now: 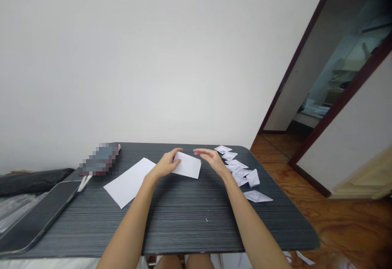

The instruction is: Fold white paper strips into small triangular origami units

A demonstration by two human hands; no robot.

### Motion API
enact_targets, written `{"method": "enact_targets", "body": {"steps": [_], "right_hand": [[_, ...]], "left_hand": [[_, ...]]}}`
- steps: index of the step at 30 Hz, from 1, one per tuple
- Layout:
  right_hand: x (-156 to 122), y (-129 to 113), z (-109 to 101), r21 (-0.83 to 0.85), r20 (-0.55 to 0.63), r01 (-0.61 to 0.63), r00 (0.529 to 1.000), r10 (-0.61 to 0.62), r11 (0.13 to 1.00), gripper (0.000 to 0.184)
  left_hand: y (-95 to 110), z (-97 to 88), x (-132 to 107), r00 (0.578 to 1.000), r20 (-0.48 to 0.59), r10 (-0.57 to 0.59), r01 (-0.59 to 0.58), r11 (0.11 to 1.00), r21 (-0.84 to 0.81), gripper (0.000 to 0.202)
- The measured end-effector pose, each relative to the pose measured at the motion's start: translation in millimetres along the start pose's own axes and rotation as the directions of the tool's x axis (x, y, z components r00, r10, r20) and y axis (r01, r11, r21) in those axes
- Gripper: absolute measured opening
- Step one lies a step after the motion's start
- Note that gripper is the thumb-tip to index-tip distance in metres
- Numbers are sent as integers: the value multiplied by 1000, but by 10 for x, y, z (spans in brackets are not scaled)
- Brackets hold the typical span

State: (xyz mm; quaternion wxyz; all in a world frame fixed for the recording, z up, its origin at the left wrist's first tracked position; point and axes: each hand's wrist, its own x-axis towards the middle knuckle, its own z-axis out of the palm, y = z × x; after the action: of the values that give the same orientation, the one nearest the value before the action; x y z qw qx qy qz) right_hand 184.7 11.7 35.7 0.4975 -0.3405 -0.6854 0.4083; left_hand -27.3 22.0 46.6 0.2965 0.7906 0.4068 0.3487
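A folded sheet of white paper [188, 166] is held at its left end by my left hand [169, 163], thumb on the near face and fingers behind. It is tilted above the middle of the dark table. My right hand [211, 158] hovers just right of the paper, fingers stretched out, apart from it and holding nothing. Left of my left forearm lies flat white paper [130, 182]. Several folded paper boats [240, 171] lie in a loose row beyond my right forearm, one of them [257, 196] nearer to me.
The dark ribbed table [190, 220] meets a white wall [183, 56]. At its left are a blurred-out dark device [101, 161] with a white cable [84, 182] and a dark flat panel [39, 216]. Paper strips [304, 257] lie on the wooden floor [352, 220] near a doorway.
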Motion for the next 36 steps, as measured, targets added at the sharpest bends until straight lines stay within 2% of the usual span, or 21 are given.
{"method": "enact_targets", "body": {"steps": [2, 4, 6, 9, 11, 13, 16, 19, 22, 36], "right_hand": [[-6, -72, 90, -22, 98, -24, 995, 26, 999, 42], [-14, -128, 186, -22, 159, -48, 986, 51, 999, 51], [-20, -160, 255, 21, 176, -79, 982, 74, 997, 51], [-16, -161, 290, 123, 80, -91, 993, 82, 988, 43], [-9, -142, 288, 173, -10, -73, 997, 76, 982, 41], [-3, -120, 286, 195, -59, -57, 996, 70, 979, 40], [4, -93, 291, 172, -89, -41, 994, 57, 984, 31], [14, -78, 287, 72, -163, -6, 987, 18, 997, 19], [26, -68, 266, -7, -219, 16, 976, -17, 1000, 16], [11, -112, 232, -5, -191, -15, 982, 14, 1000, 19]], "left_hand": [[70, 17, -29, 994, 63, 88, -90, 996, 29, 46], [136, 50, -49, 988, 82, 128, -127, 992, -22, 50], [183, 81, -49, 992, 7, 129, -128, 986, -105, 52], [201, 110, -15, 989, -133, 71, -107, 951, -289, 58], [177, 125, 17, 989, -151, 10, -73, 906, -416, 57], [136, 147, 44, 986, -161, -50, -35, 873, -486, 46], [75, 190, 63, 972, -213, -102, -16, 871, -491, 31], [49, 223, 59, 968, -230, -105, -19, 878, -479, 28], [60, 233, 47, 969, -224, -101, -17, 882, -470, 27], [94, 210, 24, 965, -240, -102, -10, 905, -426, 29]]}}
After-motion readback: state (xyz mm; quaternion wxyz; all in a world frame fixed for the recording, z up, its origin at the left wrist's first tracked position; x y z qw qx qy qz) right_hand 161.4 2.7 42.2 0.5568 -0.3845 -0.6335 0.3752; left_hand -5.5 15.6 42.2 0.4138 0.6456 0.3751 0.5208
